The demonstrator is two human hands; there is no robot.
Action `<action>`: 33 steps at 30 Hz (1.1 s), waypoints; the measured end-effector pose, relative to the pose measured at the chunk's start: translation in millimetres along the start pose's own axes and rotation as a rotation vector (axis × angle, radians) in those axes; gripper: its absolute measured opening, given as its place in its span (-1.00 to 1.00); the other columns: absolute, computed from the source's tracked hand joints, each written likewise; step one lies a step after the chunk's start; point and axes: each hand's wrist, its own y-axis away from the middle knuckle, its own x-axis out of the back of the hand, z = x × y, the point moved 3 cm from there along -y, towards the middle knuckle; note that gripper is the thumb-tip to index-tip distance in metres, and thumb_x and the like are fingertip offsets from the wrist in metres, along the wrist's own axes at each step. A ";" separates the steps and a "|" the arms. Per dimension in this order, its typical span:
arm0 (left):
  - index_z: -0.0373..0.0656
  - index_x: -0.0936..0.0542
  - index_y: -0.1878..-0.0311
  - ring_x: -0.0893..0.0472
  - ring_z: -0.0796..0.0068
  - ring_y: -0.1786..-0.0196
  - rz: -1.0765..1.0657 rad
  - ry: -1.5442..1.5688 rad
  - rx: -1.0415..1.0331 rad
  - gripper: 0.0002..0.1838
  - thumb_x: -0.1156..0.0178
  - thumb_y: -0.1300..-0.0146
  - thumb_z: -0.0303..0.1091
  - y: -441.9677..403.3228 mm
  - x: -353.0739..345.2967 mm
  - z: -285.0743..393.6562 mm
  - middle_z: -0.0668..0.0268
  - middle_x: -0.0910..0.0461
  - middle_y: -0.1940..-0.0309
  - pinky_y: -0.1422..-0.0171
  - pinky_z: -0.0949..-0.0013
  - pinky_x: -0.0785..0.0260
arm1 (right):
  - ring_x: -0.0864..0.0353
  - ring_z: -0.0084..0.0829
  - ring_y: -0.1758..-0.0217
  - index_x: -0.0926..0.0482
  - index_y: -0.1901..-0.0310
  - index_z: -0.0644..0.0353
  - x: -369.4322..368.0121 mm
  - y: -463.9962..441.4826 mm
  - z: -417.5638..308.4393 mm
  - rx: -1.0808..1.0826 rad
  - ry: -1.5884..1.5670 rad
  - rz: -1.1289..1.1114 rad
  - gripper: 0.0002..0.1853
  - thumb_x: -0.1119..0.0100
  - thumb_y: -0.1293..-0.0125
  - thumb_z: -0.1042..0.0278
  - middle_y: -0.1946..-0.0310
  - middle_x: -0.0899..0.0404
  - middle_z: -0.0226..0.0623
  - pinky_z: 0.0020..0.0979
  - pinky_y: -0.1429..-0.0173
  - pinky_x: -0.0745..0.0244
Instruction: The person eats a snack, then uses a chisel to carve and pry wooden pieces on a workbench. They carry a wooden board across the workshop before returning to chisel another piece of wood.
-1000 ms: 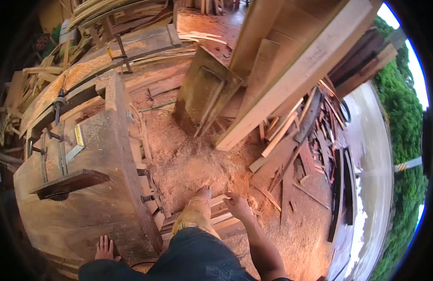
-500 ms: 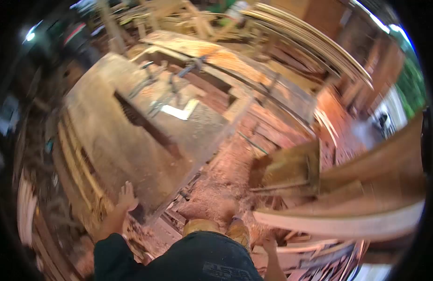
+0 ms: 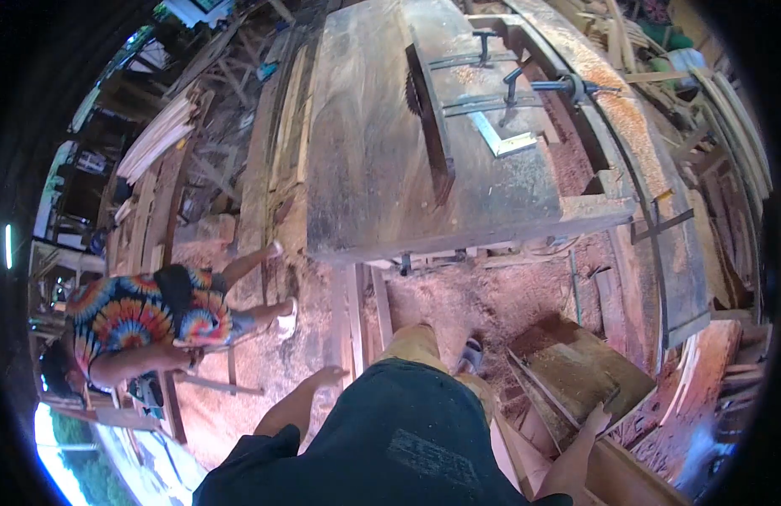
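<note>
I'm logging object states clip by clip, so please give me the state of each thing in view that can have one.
Left hand: open, nothing visible in it
Right hand: at the wooden panel; grip unclear
Wooden panel: sawdust on it
Saw blade: raised above the tabletop; spinning or still, cannot tell
L-shaped square: lying on the tabletop
Other person: upright, on their feet

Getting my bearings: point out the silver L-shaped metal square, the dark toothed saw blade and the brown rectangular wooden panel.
Silver L-shaped metal square [image 3: 499, 149], head view: its corner.
Dark toothed saw blade [image 3: 413, 93], head view: toothed edge.
Brown rectangular wooden panel [image 3: 580, 369], head view: upper face, middle.
</note>
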 end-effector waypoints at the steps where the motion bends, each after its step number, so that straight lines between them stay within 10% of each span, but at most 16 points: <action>1: -0.17 -0.53 -0.33 -0.62 0.13 -0.24 -0.038 -0.472 -0.180 -0.35 -0.27 -0.37 0.13 27.2 -4.6 -4.9 0.00 -0.59 -0.25 -0.34 0.18 -0.44 | -0.63 0.20 -0.09 -0.57 0.00 0.58 -5.5 -17.4 10.1 0.008 0.059 0.012 -0.36 -0.24 -0.28 -0.03 0.06 -0.63 0.35 -0.05 -0.20 -0.48; 4: -0.21 -0.51 -0.35 -0.62 0.29 -0.23 0.409 -0.382 -0.121 -0.35 -0.28 -0.37 0.07 96.0 -21.9 -25.2 0.07 -0.63 -0.22 -0.28 0.27 -0.46 | -0.62 0.23 -0.11 -0.57 0.00 0.62 -40.7 -40.2 45.3 -0.061 -0.017 -0.102 -0.31 -0.24 -0.28 -0.07 0.04 -0.64 0.33 -0.05 -0.23 -0.48; 8: -0.31 -0.48 -0.37 -0.65 0.28 -0.13 0.461 0.208 -0.034 -0.34 -0.23 -0.41 0.02 131.3 -34.4 -27.1 0.04 -0.62 -0.21 -0.24 0.25 -0.47 | -0.65 0.15 -0.11 -0.63 -0.02 0.54 -70.1 -54.4 67.0 -0.080 0.226 -0.314 -0.30 -0.25 -0.27 -0.13 0.03 -0.68 0.20 -0.06 -0.28 -0.50; 16: -0.33 -0.53 -0.29 -0.68 0.33 -0.08 0.491 -0.072 -0.145 -0.41 -0.24 -0.43 -0.01 148.3 -88.2 -75.7 0.08 -0.67 -0.11 -0.20 0.27 -0.50 | -0.54 0.04 -0.28 -0.68 -0.12 0.29 -58.9 -17.7 8.7 -0.267 0.468 -0.200 -0.24 -0.13 -0.23 -0.33 -0.21 -0.60 -0.02 0.08 -0.30 -0.47; 17: -0.33 -0.55 -0.24 -0.70 0.36 -0.02 0.426 0.357 -0.281 -0.44 -0.27 -0.42 -0.03 125.2 -98.8 -121.9 0.11 -0.70 -0.05 -0.13 0.31 -0.54 | -0.52 0.05 -0.31 -0.69 -0.13 0.24 -59.5 -13.9 4.6 -0.287 0.460 -0.163 -0.24 -0.14 -0.19 -0.34 -0.24 -0.58 -0.04 0.08 -0.31 -0.45; 26: -0.35 -0.50 -0.29 -0.69 0.38 0.04 0.446 0.384 -0.212 -0.46 -0.29 -0.41 -0.15 127.4 -120.5 -140.6 0.16 -0.70 0.03 -0.09 0.30 -0.55 | -0.53 0.19 -0.27 -0.41 -0.27 0.39 -34.8 1.4 -52.0 -0.211 0.162 -0.041 -0.14 -0.32 -0.16 -0.21 -0.19 -0.46 0.40 0.03 -0.36 -0.48; 30: -0.34 -0.49 -0.32 -0.68 0.38 0.02 0.507 0.404 -0.214 -0.46 -0.27 -0.42 -0.18 136.0 -123.1 -132.7 0.11 -0.70 0.00 -0.12 0.30 -0.53 | -0.63 -0.03 -0.14 -0.54 -0.15 0.45 -67.6 -52.6 -35.0 -0.179 0.230 -0.486 -0.24 -0.43 -0.11 -0.09 -0.05 -0.64 0.05 -0.04 -0.29 -0.50; 33: -0.34 -0.53 -0.29 -0.67 0.40 -0.01 0.542 0.426 -0.166 -0.48 -0.27 -0.41 -0.17 147.4 -133.2 -134.0 0.14 -0.70 0.00 -0.14 0.32 -0.52 | -0.68 -0.16 0.02 -0.62 -0.09 0.40 -104.2 -70.6 -0.5 -0.307 -0.276 -0.581 -0.39 -0.42 -0.19 0.02 0.06 -0.67 -0.07 -0.12 -0.13 -0.56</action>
